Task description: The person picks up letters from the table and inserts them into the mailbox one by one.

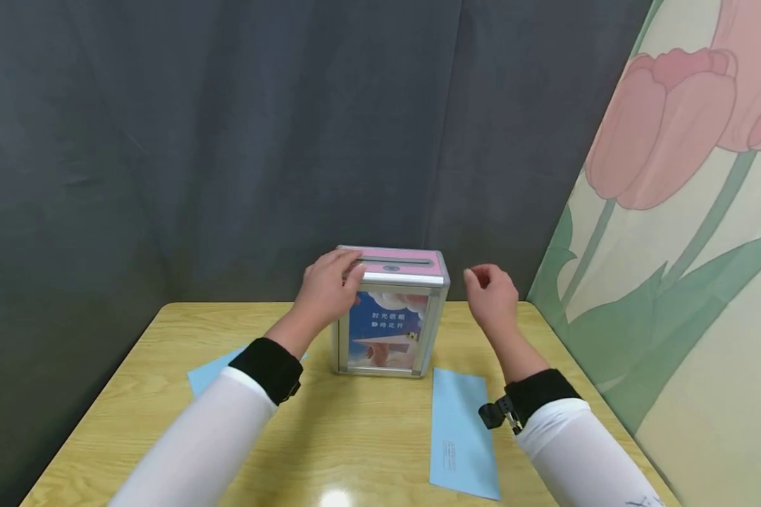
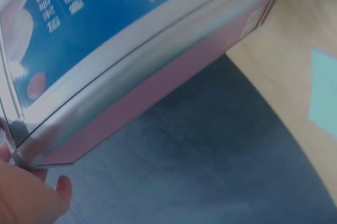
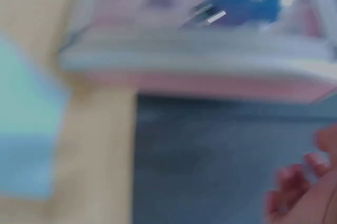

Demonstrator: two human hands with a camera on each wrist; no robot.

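Observation:
A silver-framed letter box (image 1: 388, 320) with a pink, slotted top and a blue picture front stands upright on the table. My left hand (image 1: 326, 287) holds its upper left corner, fingers over the top and thumb at the front edge. In the left wrist view, part of that hand (image 2: 29, 195) shows at the box corner. My right hand (image 1: 493, 294) hangs in the air right of the box, apart from it, fingers loosely curled, and nothing shows in it. Blurred fingers of the right hand (image 3: 308, 187) appear in the right wrist view.
A light blue envelope (image 1: 461, 436) lies on the wooden table (image 1: 368, 436) in front of the right hand. Another blue paper piece (image 1: 212, 367) lies partly under the left forearm. A dark curtain (image 1: 260, 155) hangs behind; a tulip-patterned wall (image 1: 691, 232) borders the right.

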